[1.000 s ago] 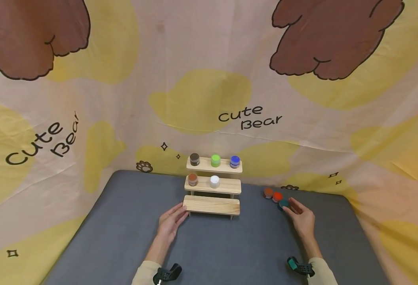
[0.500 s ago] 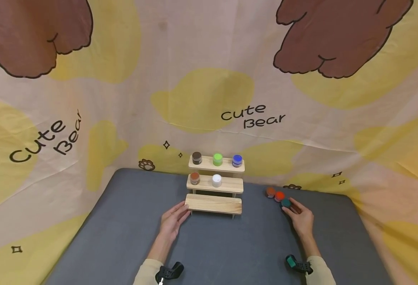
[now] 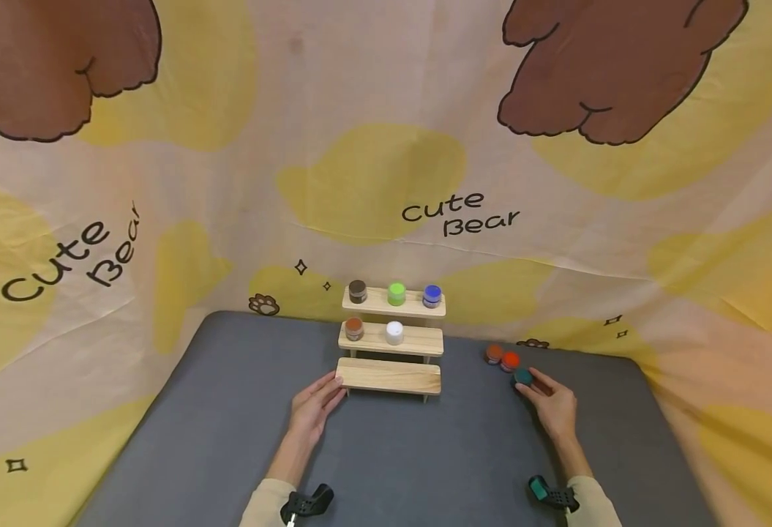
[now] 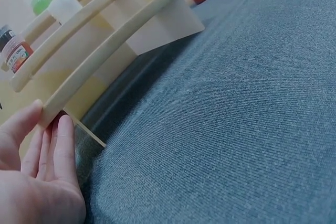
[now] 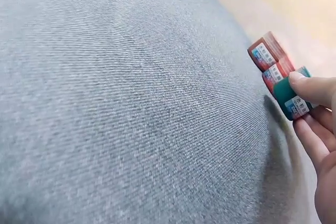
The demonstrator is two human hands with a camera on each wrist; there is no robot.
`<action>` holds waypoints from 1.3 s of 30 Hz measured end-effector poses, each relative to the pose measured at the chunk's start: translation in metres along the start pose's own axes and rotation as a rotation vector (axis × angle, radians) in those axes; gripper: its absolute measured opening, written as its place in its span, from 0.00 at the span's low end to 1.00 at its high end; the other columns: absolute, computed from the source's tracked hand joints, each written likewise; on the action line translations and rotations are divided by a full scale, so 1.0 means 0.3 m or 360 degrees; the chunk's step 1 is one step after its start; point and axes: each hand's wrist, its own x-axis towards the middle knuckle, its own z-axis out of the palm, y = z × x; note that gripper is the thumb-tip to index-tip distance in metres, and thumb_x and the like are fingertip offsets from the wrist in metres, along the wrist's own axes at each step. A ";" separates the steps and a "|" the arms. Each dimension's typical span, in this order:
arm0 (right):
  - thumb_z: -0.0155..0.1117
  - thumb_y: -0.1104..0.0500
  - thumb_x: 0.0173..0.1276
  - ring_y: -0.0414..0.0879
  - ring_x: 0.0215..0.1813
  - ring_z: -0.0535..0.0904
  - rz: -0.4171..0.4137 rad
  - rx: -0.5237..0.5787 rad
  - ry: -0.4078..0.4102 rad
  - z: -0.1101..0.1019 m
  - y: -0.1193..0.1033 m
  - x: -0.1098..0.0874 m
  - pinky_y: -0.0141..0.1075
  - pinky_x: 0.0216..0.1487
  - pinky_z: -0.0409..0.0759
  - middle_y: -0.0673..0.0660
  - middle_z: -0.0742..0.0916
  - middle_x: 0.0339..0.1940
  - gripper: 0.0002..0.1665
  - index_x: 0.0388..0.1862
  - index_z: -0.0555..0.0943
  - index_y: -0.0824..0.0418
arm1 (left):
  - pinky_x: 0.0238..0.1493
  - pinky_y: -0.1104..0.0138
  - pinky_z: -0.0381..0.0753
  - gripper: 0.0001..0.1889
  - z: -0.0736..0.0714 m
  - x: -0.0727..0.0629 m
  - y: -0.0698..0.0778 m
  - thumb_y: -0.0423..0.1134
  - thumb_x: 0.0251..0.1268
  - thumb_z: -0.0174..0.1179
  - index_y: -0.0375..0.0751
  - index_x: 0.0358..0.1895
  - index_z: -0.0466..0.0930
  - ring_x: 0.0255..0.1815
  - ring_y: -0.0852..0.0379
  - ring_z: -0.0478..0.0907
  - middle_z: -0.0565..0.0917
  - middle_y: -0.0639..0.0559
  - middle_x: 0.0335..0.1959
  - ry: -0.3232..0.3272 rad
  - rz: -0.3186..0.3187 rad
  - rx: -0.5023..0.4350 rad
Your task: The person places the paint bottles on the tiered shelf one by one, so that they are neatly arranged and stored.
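A three-tier wooden display stand (image 3: 388,375) stands on the grey table. My left hand (image 3: 311,410) pinches the left end of its lowest shelf; the left wrist view shows the thumb on the edge and the fingers underneath. At right, my right hand (image 3: 557,411) holds a dark teal paint jar (image 5: 286,97) between thumb and fingers. Beside that jar are a red paint jar (image 3: 510,360) and a brown-orange paint jar (image 3: 494,354), in a diagonal row. The middle shelf carries a brown jar (image 3: 354,329) and a white jar (image 3: 394,333).
On the top shelf are a black jar (image 3: 357,291), a green jar (image 3: 396,294) and a blue jar (image 3: 432,296). A printed cloth (image 3: 359,183) hangs behind and along both sides of the grey table (image 3: 399,461).
My right hand has shifted slightly left, its fingers drawing in around the teal paint jar. The left hand keeps its place on the lowest shelf. The head view sways a little.
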 end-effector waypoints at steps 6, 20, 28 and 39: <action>0.74 0.60 0.61 0.35 0.48 0.82 -0.0018 0.0014 -0.0013 0.001 -0.021 -0.016 0.12 0.40 0.79 0.68 0.82 0.58 0.28 0.60 0.80 0.65 | 0.55 0.64 0.85 0.27 -0.007 0.000 0.006 0.27 0.61 0.66 0.20 0.62 0.71 0.44 0.56 0.84 0.83 0.40 0.50 -0.0023 -0.0006 0.0000; 0.75 0.60 0.60 0.24 0.45 0.78 -0.0112 0.0189 -0.0072 0.027 -0.113 -0.021 0.17 0.44 0.82 0.67 0.81 0.59 0.30 0.61 0.79 0.67 | 0.55 0.64 0.85 0.26 -0.006 0.004 0.003 0.25 0.61 0.66 0.19 0.61 0.71 0.45 0.56 0.84 0.82 0.38 0.50 -0.0010 -0.0007 -0.0009; 0.75 0.63 0.59 0.38 0.48 0.84 -0.0265 0.0104 -0.0109 0.041 -0.167 -0.032 0.19 0.42 0.84 0.66 0.83 0.56 0.29 0.60 0.80 0.66 | 0.55 0.64 0.85 0.26 -0.006 0.003 0.002 0.26 0.60 0.66 0.20 0.61 0.71 0.44 0.56 0.84 0.82 0.37 0.52 -0.0006 -0.0008 -0.0003; 0.73 0.62 0.61 0.61 0.54 0.81 -0.0348 0.0128 -0.0175 0.063 -0.238 -0.028 0.19 0.45 0.84 0.68 0.82 0.57 0.28 0.60 0.79 0.68 | 0.54 0.62 0.85 0.26 0.004 -0.010 0.002 0.27 0.61 0.66 0.20 0.61 0.71 0.44 0.55 0.84 0.80 0.35 0.54 0.0003 -0.0005 0.0027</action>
